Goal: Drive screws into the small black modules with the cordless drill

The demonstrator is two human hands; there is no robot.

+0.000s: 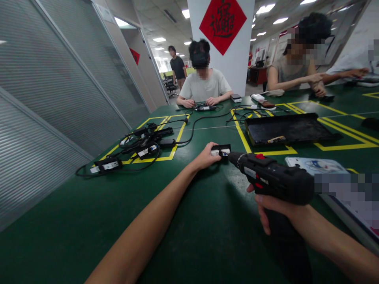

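Note:
My right hand [275,209] is wrapped round the grip of a black and red cordless drill [269,173], whose nose points left. In front of its chuck lies a small black case with a white label [220,150], low on the green table. The drill's tip meets the near side of this case, though whether a screw is there is too small to tell. My left hand [206,156] grips the case's left end between thumb and fingers. My left forearm stretches across the table.
Black adapters and cables [145,144] are heaped on the left, inside yellow tape. A black tray [291,128] holding a small item stands at right, near a picture-covered case [316,165]. A cable [204,117] crosses the middle. A person [204,85] sits opposite; others are at right.

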